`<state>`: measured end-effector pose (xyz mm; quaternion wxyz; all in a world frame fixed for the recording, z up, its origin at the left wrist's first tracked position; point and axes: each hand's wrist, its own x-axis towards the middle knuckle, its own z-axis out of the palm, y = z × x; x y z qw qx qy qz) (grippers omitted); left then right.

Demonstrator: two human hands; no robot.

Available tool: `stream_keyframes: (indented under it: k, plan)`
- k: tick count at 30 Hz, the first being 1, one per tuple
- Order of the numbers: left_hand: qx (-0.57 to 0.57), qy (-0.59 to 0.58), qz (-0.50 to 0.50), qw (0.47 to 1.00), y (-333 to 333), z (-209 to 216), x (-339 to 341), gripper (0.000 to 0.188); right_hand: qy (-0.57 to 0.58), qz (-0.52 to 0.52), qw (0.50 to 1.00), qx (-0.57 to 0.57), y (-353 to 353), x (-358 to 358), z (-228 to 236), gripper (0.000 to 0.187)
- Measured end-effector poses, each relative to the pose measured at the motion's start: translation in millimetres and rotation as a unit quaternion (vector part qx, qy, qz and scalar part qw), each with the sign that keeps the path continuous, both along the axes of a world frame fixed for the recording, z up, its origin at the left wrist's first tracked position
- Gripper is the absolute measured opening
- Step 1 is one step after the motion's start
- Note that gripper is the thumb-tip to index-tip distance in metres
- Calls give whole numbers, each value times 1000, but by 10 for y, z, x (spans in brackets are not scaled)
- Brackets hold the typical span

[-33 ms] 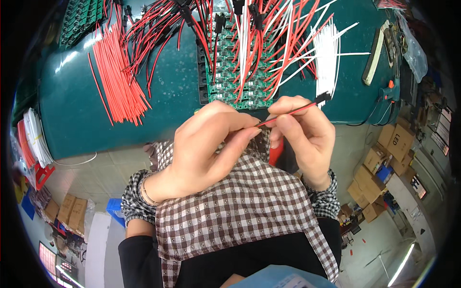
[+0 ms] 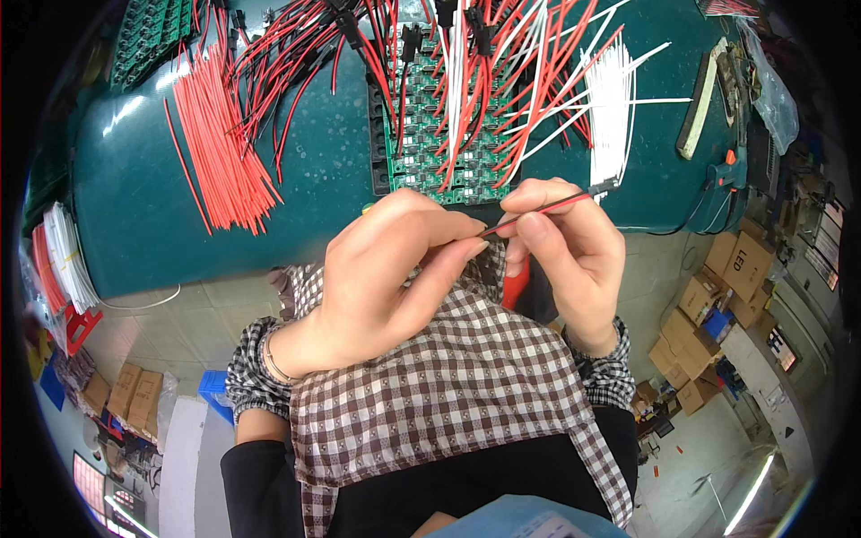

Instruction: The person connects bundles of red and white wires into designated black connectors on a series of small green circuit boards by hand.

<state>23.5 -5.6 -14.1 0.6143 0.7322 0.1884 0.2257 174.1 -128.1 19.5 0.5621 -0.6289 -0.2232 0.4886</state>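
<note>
A short red-and-black wire lead (image 2: 563,203) is stretched between my two hands, just off the near edge of the table. My left hand (image 2: 381,273) pinches its tip between thumb and index finger. Farther along, the thumb and fingers of my right hand (image 2: 569,255) grip the same lead. Its black plug connector (image 2: 605,186) sticks out beyond my right fingers, to the upper right. Straight ahead of my hands lies a panel of green circuit boards (image 2: 417,166), with many red, white and black wires across it. The wire ends at my left fingertips are too small to make out.
On the green tabletop (image 2: 318,202), a bundle of red wires (image 2: 224,148) lies left and a bundle of white wires (image 2: 610,112) right. Farther right are a cutter-like tool with orange parts (image 2: 726,170) and a plastic bag (image 2: 771,99). More circuit boards (image 2: 152,36) lie far left.
The wire lead has rolled slightly in my fingers, so its black connector shows a narrower side and sits a touch lower. Both hands have stayed almost in place.
</note>
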Motion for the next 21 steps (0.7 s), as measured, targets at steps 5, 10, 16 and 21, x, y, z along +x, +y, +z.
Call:
stream_keyframes:
  k: [5,10,16,21]
  plan:
    - [9,-50,-40,998,64,-25,-11,13,225,52,973,29,-76,142,-34,19]
    - [-67,-37,-83,994,106,-5,-30,16,337,42,940,16,-101,121,-72,15]
    - [34,11,42,998,64,-124,-87,22,-96,-30,994,36,29,-12,-283,14]
    - [59,16,47,997,42,-181,-96,23,-188,-19,982,29,58,-42,-367,13]
